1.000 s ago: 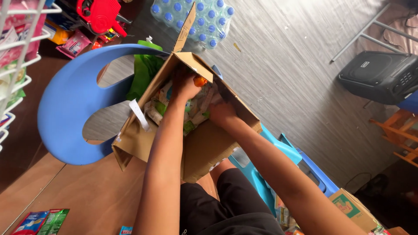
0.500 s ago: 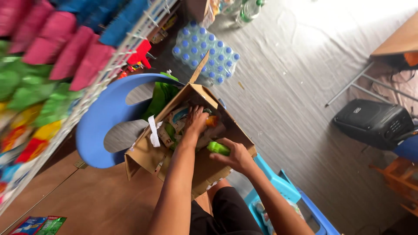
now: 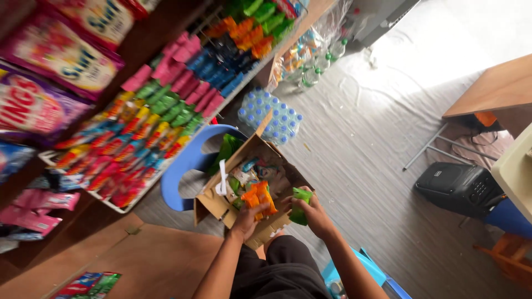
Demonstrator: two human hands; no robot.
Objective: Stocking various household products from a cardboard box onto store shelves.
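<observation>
An open cardboard box rests on a blue plastic chair in front of me, with several snack packets inside. My left hand grips an orange packet just above the box's near edge. My right hand holds a green packet over the box's right side. Both forearms reach up from the bottom of the view.
A wire rack of hanging coloured sachets fills the left. A shrink-wrapped pack of water bottles lies on the floor behind the box. A black speaker stands at right, under a wooden table. A light-blue stool sits by my knee.
Both hands have lifted out of the box, the left now with an orange packet, the right still with a green one. My head has risen, showing the sachet rack.
</observation>
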